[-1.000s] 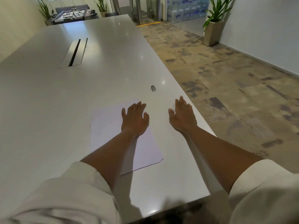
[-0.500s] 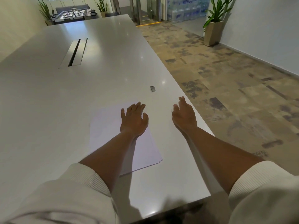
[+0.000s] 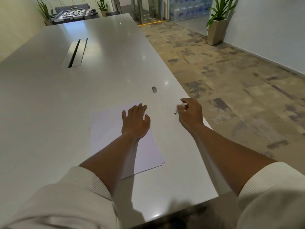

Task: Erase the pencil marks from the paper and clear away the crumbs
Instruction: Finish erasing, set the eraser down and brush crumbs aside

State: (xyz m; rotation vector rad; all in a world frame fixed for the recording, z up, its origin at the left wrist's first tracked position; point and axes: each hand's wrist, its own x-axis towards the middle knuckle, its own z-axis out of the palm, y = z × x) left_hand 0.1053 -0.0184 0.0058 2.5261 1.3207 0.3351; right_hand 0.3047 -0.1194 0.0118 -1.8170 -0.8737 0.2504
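Far left on the long white surface (image 3: pixel 49 100), a narrow metal cable slot (image 3: pixel 74 53) runs lengthwise, well apart from everything else. Nearer the person, a white sheet of paper (image 3: pixel 105 129) lies flat, its far right corner pointing toward the surface's right edge; whether any pencil marks are on it cannot be told from here. The left hand (image 3: pixel 135 123) rests palm down on the right part of the paper, fingers (image 3: pixel 140 108) straight and slightly spread, holding nothing, with the thumb out to the left. A cream ribbed sleeve (image 3: pixel 85 184) is pushed up the forearm behind it.

Beyond the left hand, farther up the surface and apart from the paper, sits a small grey eraser (image 3: pixel 154 89). To the right of the paper, on the bare surface, lies a small cluster of dark crumbs (image 3: pixel 175 113), just beside the right hand (image 3: pixel 191 113). That hand is near the surface's right edge, its fingers (image 3: pixel 184 100) curled loosely inward above the crumbs; they are blurred, and whether they pinch anything cannot be told.

Past the edge is patterned carpet floor (image 3: pixel 231 80), and a potted plant (image 3: pixel 216 28) stands against the white wall.
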